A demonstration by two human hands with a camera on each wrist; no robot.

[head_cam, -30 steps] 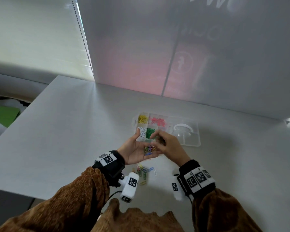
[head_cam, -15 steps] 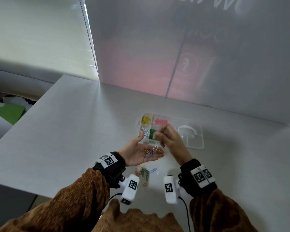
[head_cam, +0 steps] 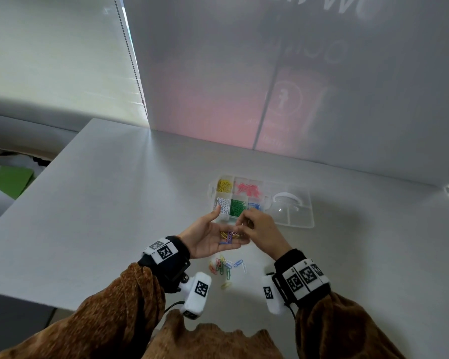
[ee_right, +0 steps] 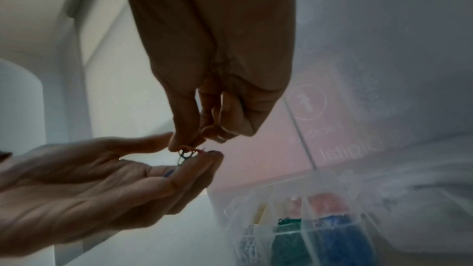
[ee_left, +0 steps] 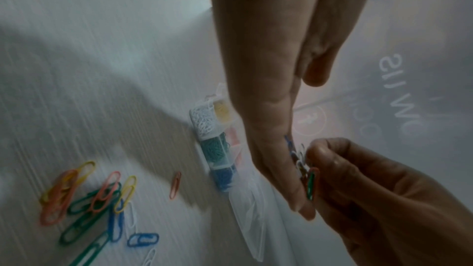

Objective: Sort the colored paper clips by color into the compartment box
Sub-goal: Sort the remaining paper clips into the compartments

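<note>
On the pale grey tabletop (head_cam: 94, 203), the person's left hand (head_cam: 208, 238) lies palm up, fingers straight and slightly apart, cradling a small bunch of mixed-colour paper clips (head_cam: 228, 237). Just nearer the person, a loose pile of pink, green, yellow, blue and white clips (head_cam: 224, 266) waits on the table. The right hand (head_cam: 259, 229) reaches in over the left fingertips, thumb and forefinger pinched on a green paper clip (ee_left: 311, 184) that sits among the tangled ones. Beyond both hands stands the clear plastic compartment box (head_cam: 300, 224), with yellow and pink clips in its far cells and white, green and blue in its near cells; its right part looks unfilled.

The likely trouble is a snag: clips hook together, so lifting the green one could drag a neighbour of another colour into the green cell, or tip clips off the flat palm onto the table.
</note>
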